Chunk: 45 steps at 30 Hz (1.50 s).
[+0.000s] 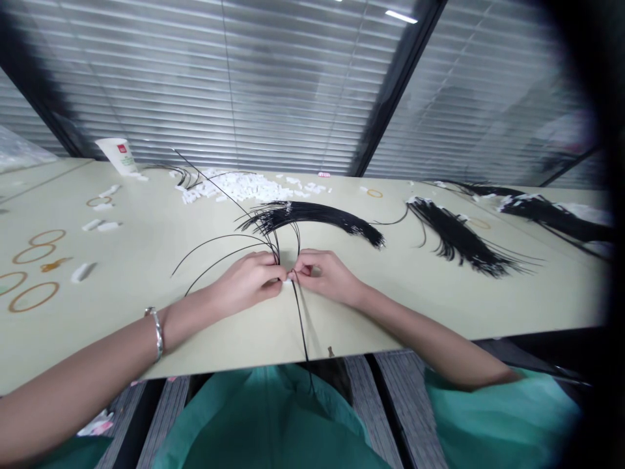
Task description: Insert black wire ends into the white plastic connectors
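Note:
Both hands meet over the table near its front edge. My left hand (256, 279) is closed, with thumb and forefinger pinching a small white connector (287, 280); several thin black wires fan out behind these fingers. Close on its right, my right hand (326, 277) pinches a black wire (300, 319) at the connector's end. That wire hangs down past the table edge. The fingers partly hide the connector and the wire ends. Just beyond the hands lies a thick curved bundle of black wires (322, 213), its right-hand ends showing pale tips.
A pile of white connectors (239, 185) lies behind the bundle. To the left are a paper cup (117, 155), loose connectors (108, 227) and rubber bands (34, 297). More black wire bundles (459, 238) rest at the right. Window blinds (244, 85) stand behind the table (390, 312).

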Tool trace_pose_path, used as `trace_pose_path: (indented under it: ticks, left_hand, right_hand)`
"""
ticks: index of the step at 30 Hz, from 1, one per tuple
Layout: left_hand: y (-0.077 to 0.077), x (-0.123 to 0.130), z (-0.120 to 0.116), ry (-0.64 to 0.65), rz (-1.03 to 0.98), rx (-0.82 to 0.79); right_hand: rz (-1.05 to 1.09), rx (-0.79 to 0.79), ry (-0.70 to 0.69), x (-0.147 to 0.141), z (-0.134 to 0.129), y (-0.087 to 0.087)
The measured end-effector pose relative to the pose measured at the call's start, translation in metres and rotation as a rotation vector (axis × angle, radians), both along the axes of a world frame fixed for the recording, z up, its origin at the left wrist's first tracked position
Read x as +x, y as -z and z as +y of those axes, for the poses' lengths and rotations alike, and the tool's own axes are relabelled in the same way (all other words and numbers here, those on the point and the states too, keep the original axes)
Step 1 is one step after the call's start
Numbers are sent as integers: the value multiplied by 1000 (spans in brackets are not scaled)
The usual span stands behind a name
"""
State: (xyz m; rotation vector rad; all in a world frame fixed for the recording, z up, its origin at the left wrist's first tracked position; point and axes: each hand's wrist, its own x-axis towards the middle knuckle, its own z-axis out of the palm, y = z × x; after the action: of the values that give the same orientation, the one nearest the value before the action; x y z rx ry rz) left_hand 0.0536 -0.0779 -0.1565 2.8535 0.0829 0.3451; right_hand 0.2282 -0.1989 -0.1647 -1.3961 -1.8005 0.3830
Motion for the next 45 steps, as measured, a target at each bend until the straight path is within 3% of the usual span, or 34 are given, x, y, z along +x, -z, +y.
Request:
trace_pose_path:
  ticks: [8,25,35,45]
  left_hand:
    - [-5,1,-3,16,3,-13]
    - [4,2,0,26,-39,23]
    - [1,3,6,57,-21,-98]
    - [-1,4,8,62,-23,-99]
  right_hand:
    - [-26,47,-54,2,0,2]
    - [-146,107,-67,1,-1,7]
    - [-210,151,-82,0,0,8]
    - [-105,112,-50,1,-3,10]
